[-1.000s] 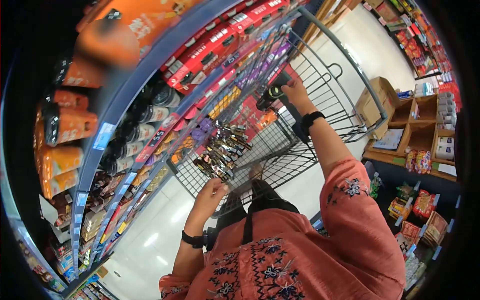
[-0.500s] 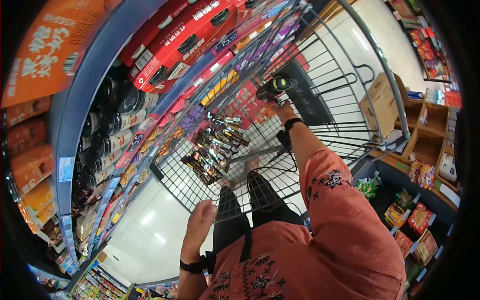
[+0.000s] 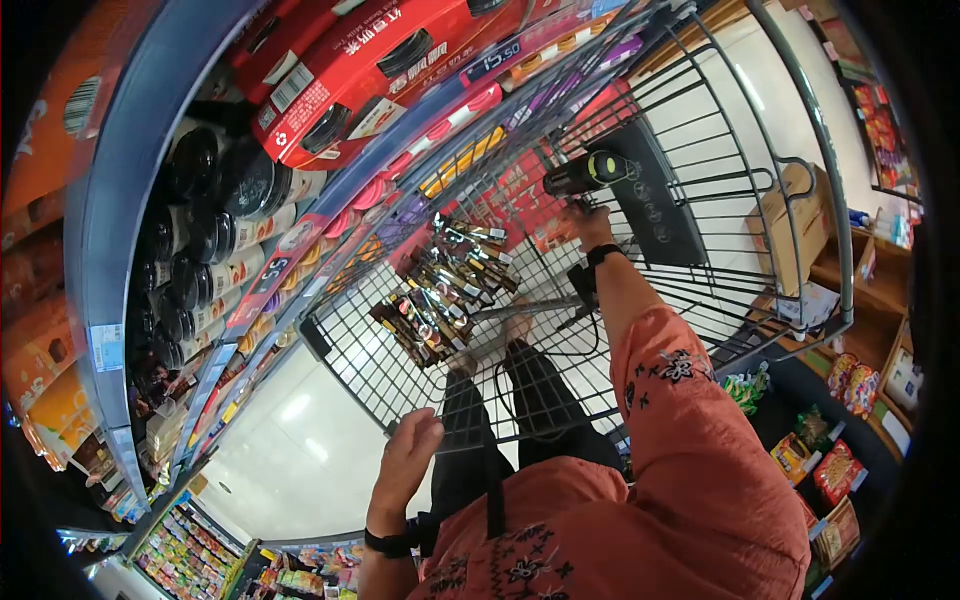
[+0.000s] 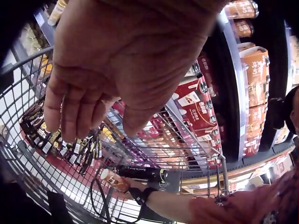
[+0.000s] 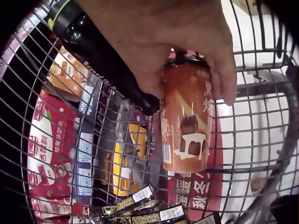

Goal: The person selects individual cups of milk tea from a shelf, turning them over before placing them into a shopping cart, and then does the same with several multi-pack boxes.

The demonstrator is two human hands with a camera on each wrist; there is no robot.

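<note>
My right hand (image 3: 592, 228) reaches down inside the wire shopping cart (image 3: 322, 345). It grips an orange-brown drink cup (image 5: 187, 121) near its dark-lidded end, as the right wrist view shows; the cup's pale end points away from the hand in the left wrist view. Close beside that hand lies a black cylinder with a yellow-green ring (image 3: 580, 174). Several dark, shiny packets (image 3: 435, 300) are heaped in the cart basket. My left hand (image 3: 408, 455) hovers near the basket's close edge, holding nothing, its fingers relaxed.
Shelving on the left carries red boxes (image 3: 350, 100), dark-lidded jars (image 3: 205, 235) and orange packs (image 3: 45, 350). A cardboard box (image 3: 790, 235) and wooden compartments (image 3: 880, 275) stand beyond the cart on the right. Snack packets (image 3: 838, 470) lie on a low display nearby.
My right hand has moved from beside the black cylinder to below it, lower over the basket. The left hand has shifted slightly towards me. The head view has turned, bringing the shelf closer.
</note>
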